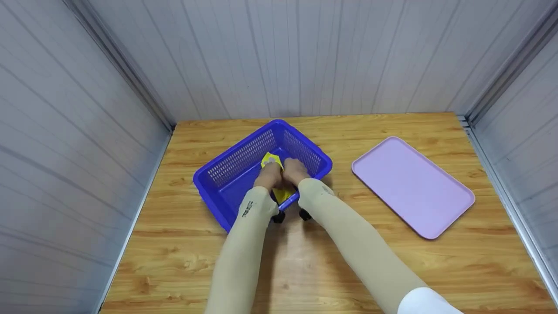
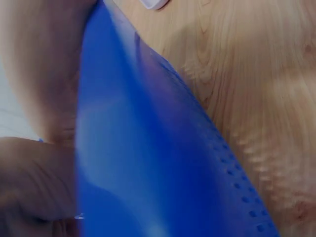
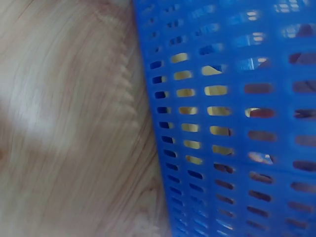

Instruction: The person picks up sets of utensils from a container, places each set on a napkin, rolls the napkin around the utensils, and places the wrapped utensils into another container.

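Note:
A blue plastic basket (image 1: 237, 168) with slotted sides stands on the wooden table. Inside it, near its front right side, lies a yellow item (image 1: 271, 158) with a pale grey patch; its kind is not clear. My left hand (image 1: 268, 176) grips this item, which shows above and below the fingers. Close against it, my right hand (image 1: 295, 171) has bent fingers at the same item, with the fingertips hidden. The basket's wall (image 2: 128, 148) covers much of the left wrist view. Through the slots of the basket's side (image 3: 237, 138), bits of yellow appear in the right wrist view.
A flat pink tray (image 1: 412, 185) lies to the right of the basket on the wooden table (image 1: 183, 257). Pale panel walls (image 1: 279, 61) close off the back and both sides. The basket's raised rim surrounds both hands.

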{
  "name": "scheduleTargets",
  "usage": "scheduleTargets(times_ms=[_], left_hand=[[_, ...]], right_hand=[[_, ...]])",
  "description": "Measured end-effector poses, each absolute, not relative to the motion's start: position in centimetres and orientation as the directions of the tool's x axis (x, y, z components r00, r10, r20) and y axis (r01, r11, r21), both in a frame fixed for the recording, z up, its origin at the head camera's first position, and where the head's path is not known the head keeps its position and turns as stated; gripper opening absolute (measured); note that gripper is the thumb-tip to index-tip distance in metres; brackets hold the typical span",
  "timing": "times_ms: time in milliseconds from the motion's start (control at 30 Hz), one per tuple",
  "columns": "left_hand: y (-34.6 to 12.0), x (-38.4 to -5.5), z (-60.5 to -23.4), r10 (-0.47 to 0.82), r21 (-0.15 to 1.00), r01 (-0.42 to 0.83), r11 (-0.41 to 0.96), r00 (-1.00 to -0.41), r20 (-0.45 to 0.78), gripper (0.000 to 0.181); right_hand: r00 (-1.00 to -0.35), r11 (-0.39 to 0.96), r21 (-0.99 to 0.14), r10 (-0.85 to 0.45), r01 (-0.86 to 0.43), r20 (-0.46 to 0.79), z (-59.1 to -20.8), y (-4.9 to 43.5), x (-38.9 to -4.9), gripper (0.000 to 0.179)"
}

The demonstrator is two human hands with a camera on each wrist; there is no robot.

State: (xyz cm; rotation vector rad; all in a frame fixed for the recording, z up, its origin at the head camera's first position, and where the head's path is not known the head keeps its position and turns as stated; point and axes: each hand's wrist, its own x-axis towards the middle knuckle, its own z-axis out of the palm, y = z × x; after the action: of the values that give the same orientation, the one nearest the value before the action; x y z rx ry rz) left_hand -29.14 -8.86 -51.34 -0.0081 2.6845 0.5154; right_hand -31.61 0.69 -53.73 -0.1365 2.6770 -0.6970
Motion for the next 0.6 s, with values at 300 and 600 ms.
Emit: scheduleTargets(times_ms=[300,600], left_hand=[[-8.9,-28.9,-51.9,0.089,0.292,-0.017,0.956,-0.934,-0.345,0.018],[-9.4,-28.3,-51.2,0.047,0.344,-0.123,0.931,-0.894,-0.446,0.018]], right_hand=[[-0.951,0.952,-0.275,-0.203,-0.136,-0.233,-54.4,-0.5,-32.0,0.023],[-0.916,0.946,-0.261,-0.267,-0.191,-0.299,-53.7,-0.2,-31.4,0.016]])
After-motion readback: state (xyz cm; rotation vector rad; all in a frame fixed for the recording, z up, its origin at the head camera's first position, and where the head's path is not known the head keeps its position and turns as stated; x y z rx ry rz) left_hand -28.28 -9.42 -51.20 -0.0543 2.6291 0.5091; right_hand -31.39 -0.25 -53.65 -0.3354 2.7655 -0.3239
